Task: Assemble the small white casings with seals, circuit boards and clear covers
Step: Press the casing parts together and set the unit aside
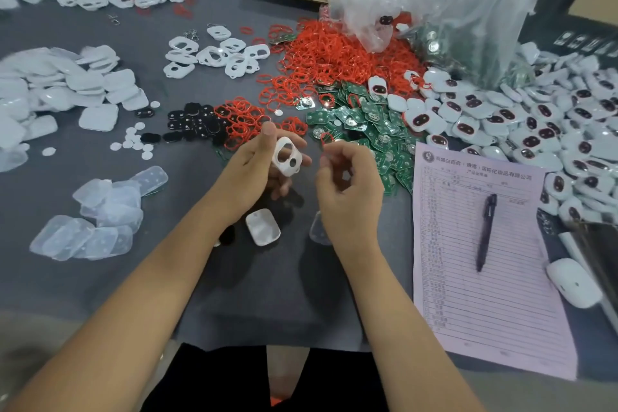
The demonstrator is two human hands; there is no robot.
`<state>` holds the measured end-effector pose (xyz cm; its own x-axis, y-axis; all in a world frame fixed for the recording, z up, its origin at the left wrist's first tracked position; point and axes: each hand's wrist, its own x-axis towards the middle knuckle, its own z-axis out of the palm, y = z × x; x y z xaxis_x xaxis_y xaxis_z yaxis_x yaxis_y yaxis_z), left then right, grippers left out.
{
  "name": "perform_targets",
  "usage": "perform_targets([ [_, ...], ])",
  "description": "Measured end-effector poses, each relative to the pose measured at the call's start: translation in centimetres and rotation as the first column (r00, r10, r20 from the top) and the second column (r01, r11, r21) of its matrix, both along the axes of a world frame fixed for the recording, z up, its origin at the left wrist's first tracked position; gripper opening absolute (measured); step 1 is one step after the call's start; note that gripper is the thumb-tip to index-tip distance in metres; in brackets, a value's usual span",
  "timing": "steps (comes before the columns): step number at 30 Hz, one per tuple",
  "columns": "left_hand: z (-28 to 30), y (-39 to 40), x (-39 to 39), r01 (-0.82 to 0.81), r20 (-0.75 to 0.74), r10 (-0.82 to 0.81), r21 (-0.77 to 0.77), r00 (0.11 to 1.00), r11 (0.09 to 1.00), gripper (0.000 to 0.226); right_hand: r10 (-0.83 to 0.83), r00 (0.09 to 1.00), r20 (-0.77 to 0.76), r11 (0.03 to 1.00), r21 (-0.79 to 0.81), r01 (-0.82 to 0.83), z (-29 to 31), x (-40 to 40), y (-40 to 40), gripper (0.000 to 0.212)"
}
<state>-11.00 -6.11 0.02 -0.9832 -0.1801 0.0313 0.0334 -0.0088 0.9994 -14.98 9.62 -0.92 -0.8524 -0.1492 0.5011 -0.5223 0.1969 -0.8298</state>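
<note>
On the worktop (pixel 100 278), the seals (pixel 334 53) lie heaped behind the circuit boards (pixel 374 124), which lie just behind the right hand (pixel 347 191). The clear covers (pixel 97 217) lie left of the left hand (pixel 257 167). A form (pixel 485 294) lies at right with a pen (pixel 485 232) on it, finished casings (pixel 535 124) behind it.

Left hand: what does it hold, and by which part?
The left hand holds a white casing by its edges, thumb at the top edge, fingers behind and under it.
</note>
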Motion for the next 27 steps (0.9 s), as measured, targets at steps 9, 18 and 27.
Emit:
perform_targets([
  [9, -0.5, -0.6, 0.0, 0.04, -0.005, -0.043, -0.249, 0.999, 0.968, 0.01, 0.068, 0.998, -0.017, 0.998, -0.009, -0.068, -0.4, -0.1, 0.0, 0.017],
  [18, -0.1, -0.3, 0.4, 0.064, -0.029, -0.075, -0.275, 0.997, 0.959, 0.023, 0.029, 0.999, -0.023, 0.999, 0.023, -0.028, -0.5, -0.3, 0.1, 0.016],
  [27, -0.3, -0.4, 0.2, 0.02, -0.043, -0.03, -0.219, 0.999, 0.976, 0.024, 0.129, 0.989, -0.075, 0.981, 0.153, -0.117, 0.2, 0.2, 0.0, 0.032],
])
